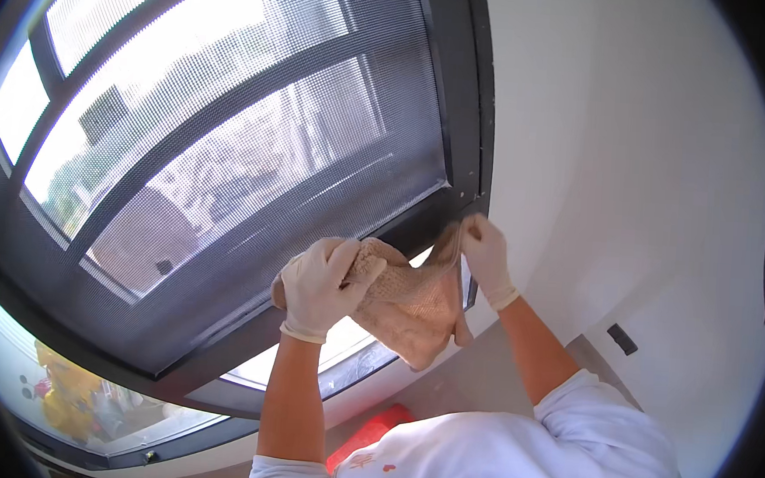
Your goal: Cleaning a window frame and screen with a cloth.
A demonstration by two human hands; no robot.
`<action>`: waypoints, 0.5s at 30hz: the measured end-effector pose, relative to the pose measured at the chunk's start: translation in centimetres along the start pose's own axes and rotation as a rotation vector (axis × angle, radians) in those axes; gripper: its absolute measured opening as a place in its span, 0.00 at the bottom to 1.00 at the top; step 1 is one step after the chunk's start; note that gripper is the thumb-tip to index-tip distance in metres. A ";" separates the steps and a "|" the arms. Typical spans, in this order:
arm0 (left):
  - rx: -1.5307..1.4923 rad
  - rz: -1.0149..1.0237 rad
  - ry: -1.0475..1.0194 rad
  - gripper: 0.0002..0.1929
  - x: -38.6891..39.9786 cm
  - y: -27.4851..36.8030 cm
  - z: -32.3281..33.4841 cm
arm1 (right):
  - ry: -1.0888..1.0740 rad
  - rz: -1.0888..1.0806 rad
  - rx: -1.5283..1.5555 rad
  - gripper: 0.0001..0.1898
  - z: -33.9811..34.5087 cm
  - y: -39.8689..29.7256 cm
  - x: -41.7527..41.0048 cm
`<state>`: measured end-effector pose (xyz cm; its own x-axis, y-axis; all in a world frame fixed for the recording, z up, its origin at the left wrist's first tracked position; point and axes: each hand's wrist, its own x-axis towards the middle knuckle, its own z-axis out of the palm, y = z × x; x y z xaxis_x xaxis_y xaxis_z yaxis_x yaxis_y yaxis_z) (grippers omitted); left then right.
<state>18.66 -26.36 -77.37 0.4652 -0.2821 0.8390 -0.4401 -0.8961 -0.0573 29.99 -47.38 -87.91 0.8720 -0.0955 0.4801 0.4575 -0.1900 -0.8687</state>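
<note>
A beige textured cloth (411, 306) hangs between my two hands, in front of the lower frame of a dark mesh window screen (275, 167). My left hand (327, 281), in a white glove, grips the bunched left part of the cloth. My right hand (487, 252), gloved too, pinches the cloth's upper right corner near the bottom right corner of the screen frame. The cloth's lower part drapes loose below and covers some of the bright gap under the frame.
A white wall (611, 154) runs along the right, with a dark socket or switch plate (623, 339) low on it. Yellow and clear plastic items (77, 398) show behind glass at the lower left. Something red (370, 432) lies below, partly behind my white shirt.
</note>
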 end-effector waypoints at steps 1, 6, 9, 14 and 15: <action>0.020 -0.014 -0.018 0.14 0.0 0.1 0.1 | -0.074 0.091 0.083 0.07 -0.3 0.6 -1.5; 0.097 -0.158 0.064 0.11 0.8 1.4 1.9 | -0.236 0.240 0.394 0.07 -1.5 1.6 -6.1; 0.087 -0.254 0.185 0.10 2.5 3.3 4.0 | -0.387 0.317 0.409 0.08 -2.7 0.7 -7.2; 0.009 -0.165 0.139 0.10 6.0 5.5 8.2 | -0.583 0.393 0.501 0.10 -4.3 -0.9 -8.1; 0.002 -0.152 0.128 0.10 6.7 5.5 9.4 | -0.566 0.398 0.510 0.10 -4.5 -0.9 -8.3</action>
<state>26.57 -36.40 -77.19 0.4248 -0.0976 0.9000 -0.3707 -0.9258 0.0746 21.57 -50.82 -90.52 0.8776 0.4660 0.1127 0.0032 0.2294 -0.9733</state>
